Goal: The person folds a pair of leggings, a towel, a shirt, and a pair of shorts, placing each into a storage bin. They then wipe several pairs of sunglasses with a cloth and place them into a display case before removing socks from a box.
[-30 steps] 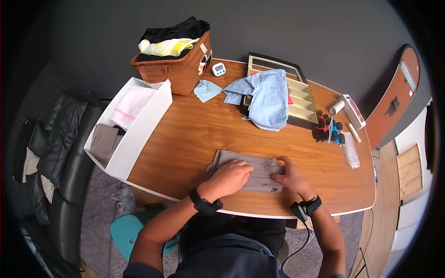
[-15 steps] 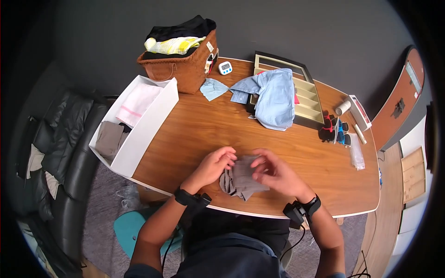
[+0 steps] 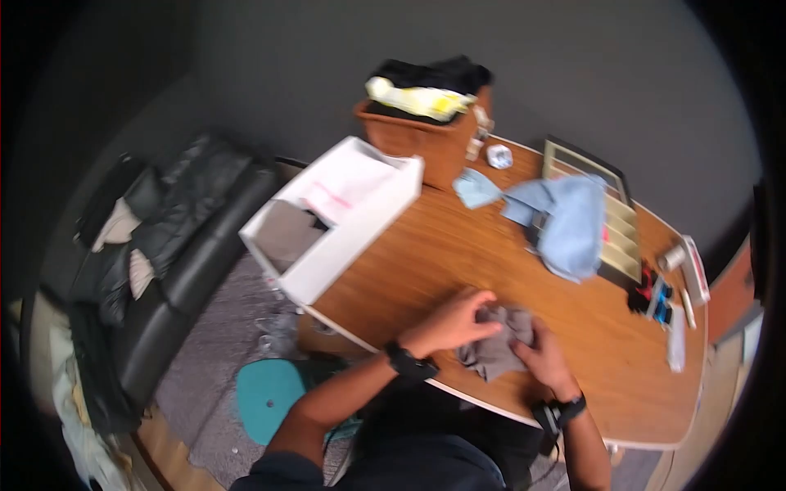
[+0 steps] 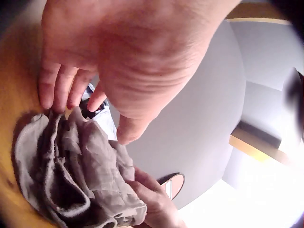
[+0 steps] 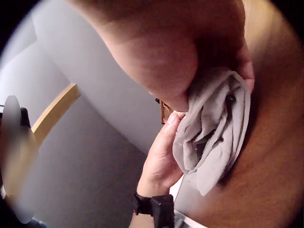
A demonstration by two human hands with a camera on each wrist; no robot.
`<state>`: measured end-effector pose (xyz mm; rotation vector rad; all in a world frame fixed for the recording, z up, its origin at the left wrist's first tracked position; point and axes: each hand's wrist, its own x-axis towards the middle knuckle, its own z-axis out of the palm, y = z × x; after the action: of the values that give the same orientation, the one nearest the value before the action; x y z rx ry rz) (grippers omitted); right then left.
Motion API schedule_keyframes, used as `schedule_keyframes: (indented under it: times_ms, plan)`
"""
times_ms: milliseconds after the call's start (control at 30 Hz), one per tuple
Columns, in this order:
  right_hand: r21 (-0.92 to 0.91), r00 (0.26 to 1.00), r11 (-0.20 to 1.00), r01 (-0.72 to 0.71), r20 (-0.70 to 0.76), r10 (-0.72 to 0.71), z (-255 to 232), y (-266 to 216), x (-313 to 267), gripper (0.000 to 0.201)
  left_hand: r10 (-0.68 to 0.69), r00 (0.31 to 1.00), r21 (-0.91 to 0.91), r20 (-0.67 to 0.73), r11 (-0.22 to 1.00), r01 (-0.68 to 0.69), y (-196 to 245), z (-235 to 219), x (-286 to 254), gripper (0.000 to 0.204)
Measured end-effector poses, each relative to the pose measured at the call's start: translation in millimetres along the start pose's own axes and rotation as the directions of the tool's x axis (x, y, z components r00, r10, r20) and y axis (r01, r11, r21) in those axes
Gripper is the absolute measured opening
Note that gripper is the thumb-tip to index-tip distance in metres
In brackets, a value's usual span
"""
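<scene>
A grey-brown folded garment (image 3: 501,345), bunched into a small bundle, is on the wooden table near its front edge. My right hand (image 3: 547,360) grips the bundle's right end, its thumb on the near side and fingers round the far side. At the left end is my left hand (image 3: 452,327), fingers extended and thumb apart, fingertips right at the cloth. The left wrist view shows the garment's layered folds (image 4: 85,166) below those fingers. Seen from the right wrist, the left thumb rests beside the bundle, with the other left fingers partly hidden behind the cloth.
A white box (image 3: 364,237) with folded clothes stands at the table's left edge. Behind it is a brown basket (image 3: 417,147) heaped with clothes. A light blue shirt (image 3: 573,233) lies over a divided case (image 3: 624,237). Sunglasses (image 3: 657,304) and a timer (image 3: 499,156) also lie there.
The garment has gone from a flat, wide fold to a compact bundle between both hands. The head view has swung left, so everything appears further right.
</scene>
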<state>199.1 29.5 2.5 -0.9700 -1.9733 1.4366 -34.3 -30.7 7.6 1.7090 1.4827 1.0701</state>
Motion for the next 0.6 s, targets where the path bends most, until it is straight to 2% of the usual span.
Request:
schedule_keyframes:
  times_ms: [67, 100, 167, 200, 267, 300, 333, 400, 467, 533, 600]
  plan:
    - [-0.010, 0.999, 1.000, 0.003, 0.033, -0.003, 11.3, -21.2, 2.6, 0.026, 0.230, 0.971, 0.167, -0.071, 0.962, -0.215, 4.2, -10.4, -0.1, 0.062]
    - [-0.015, 0.997, 1.000, -0.020, 0.072, 0.021, 14.7, -34.3, 2.5, 0.028, 0.224, 0.970, 0.188, -0.096, 0.961, -0.204, 6.2, -19.7, -1.3, 0.062]
    - [-0.017, 0.995, 1.000, 0.018, 0.100, -0.017, 21.4, -64.1, 5.6, 0.029, 0.188, 0.976, 0.004, 0.107, 0.982, -0.189, 16.7, -32.8, -0.8, 0.066]
    - [-0.018, 0.994, 0.999, 0.037, 0.104, -0.035, 25.4, -75.1, 7.8, 0.030, 0.188, 0.978, 0.011, 0.093, 0.982, -0.189, 18.9, -40.4, -1.6, 0.066]
    - [0.002, 0.992, 0.999, 0.043, 0.118, -0.042, 30.3, -86.3, 15.0, 0.032, 0.107, 0.957, -0.297, 0.268, 0.955, -0.023, 25.9, -59.9, -3.1, 0.062]
    - [0.032, 0.990, 0.995, 0.093, 0.104, -0.096, 33.4, -90.9, 18.3, 0.033, 0.047, 0.937, -0.316, 0.347, 0.946, 0.070, 30.3, -70.9, -4.3, 0.056]
    - [0.063, 0.985, 0.988, 0.143, 0.087, -0.148, 34.9, -93.5, 20.9, 0.034, 0.050, 0.938, -0.316, 0.343, 0.947, 0.065, 30.6, -80.5, -6.8, 0.056]
    - [0.124, 0.983, 0.982, 0.140, 0.104, -0.153, 36.6, -90.8, 25.8, 0.035, -0.005, 0.959, -0.320, 0.285, 0.942, 0.100, 27.8, -100.4, -14.4, 0.048]
    - [0.189, 0.981, 0.973, 0.130, 0.121, -0.154, 36.7, -82.3, 27.7, 0.037, 0.033, 0.996, -0.327, 0.084, 0.945, -0.004, 11.9, -131.2, -22.6, 0.043]
    - [0.262, 0.980, 0.965, -0.002, 0.195, -0.051, 30.6, -67.9, 26.6, 0.039, -0.083, 0.994, -0.264, -0.066, 0.962, 0.063, 31.3, -185.5, -35.9, 0.042]
    - [0.294, 0.978, 0.955, -0.043, 0.207, -0.020, 25.5, -47.3, 25.7, 0.038, -0.099, 0.982, -0.062, -0.163, 0.994, 0.090, 20.2, -242.9, -45.0, 0.039]
